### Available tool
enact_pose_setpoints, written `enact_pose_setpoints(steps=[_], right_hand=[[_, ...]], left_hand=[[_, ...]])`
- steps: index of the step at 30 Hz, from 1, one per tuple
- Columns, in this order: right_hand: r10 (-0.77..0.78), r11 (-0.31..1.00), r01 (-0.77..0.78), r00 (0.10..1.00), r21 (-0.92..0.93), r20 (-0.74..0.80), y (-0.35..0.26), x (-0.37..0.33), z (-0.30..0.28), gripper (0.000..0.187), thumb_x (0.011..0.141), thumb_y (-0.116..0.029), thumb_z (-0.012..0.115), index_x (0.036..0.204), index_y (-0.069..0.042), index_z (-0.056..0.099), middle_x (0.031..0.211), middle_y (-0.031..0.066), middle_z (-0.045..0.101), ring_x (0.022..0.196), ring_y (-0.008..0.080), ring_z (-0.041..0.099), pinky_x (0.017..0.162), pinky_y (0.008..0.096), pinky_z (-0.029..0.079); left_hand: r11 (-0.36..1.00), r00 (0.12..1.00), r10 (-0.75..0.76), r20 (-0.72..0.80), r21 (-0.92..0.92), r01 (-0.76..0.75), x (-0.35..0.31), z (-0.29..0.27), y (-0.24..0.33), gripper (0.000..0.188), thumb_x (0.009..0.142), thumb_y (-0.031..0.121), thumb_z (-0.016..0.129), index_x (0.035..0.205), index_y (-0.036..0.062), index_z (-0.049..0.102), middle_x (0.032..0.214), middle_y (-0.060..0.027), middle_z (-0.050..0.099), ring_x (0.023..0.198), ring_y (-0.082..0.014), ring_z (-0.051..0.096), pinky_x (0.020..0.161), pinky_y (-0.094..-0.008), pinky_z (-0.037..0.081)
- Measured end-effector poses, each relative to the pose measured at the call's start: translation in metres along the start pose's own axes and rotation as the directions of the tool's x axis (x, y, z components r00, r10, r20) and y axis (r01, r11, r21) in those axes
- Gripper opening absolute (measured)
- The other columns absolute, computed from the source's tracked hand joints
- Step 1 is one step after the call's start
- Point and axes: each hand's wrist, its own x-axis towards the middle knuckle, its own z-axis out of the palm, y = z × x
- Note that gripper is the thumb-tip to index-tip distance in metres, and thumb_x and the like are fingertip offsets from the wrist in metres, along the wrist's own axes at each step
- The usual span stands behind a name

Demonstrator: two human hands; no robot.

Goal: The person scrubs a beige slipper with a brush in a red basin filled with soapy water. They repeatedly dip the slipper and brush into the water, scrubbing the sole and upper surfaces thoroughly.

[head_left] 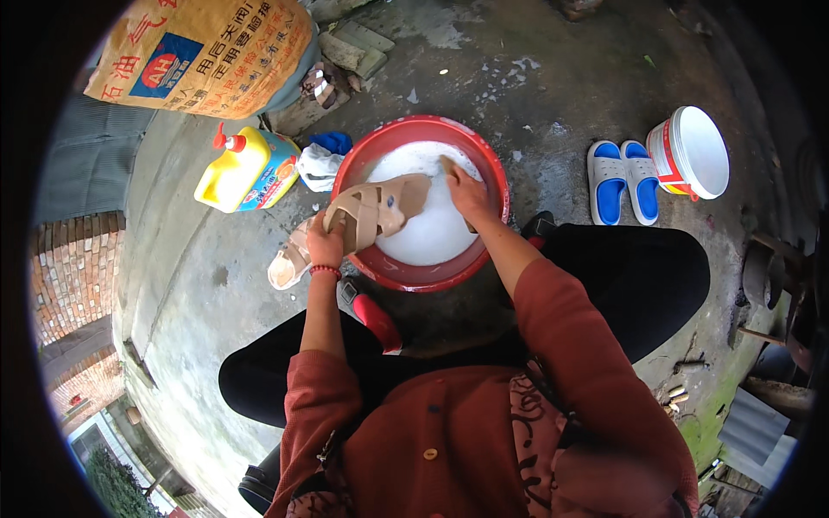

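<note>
A red basin [498, 173] of white suds stands on the ground before me. My left hand [325, 244] is closed round the heel end of a beige sandal [367, 210], whose toe reaches over the suds. Another beige sandal [289, 259] lies on the ground beside the basin, just left of that hand. Over the basin's right half, my right hand [467, 195] grips a brown scrubbing brush [447, 163]. Only the brush's ends show past the fingers; its bristles are hidden.
Left of the basin stand a yellow pump bottle [239, 177] and white and blue cloths [319, 164]. At right are grey-and-blue slippers [610, 183] and a white bucket [698, 153]. A large printed sheet-covered object [207, 60] sits at far left.
</note>
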Motion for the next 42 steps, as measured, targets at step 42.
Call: enact_pose_setpoints(steps=[42], right_hand=[[-0.139,0.987,0.148,0.983,-0.069,0.121,-0.048,-0.012,0.045,0.039,0.085,-0.038,0.049,0.12,-0.023,0.056,0.104,0.0151,0.063,0.1,0.0357,0.059,0.086,0.0438,0.048]], left_hand=[[0.956,0.953,-0.286,-0.1,0.045,0.291,0.003,0.013,-0.004,0.039,0.072,0.022,0.067,0.103,-0.0005,0.062,0.098,-0.0219,0.065,0.092,-0.0353,0.063,0.082,-0.0409,0.049]])
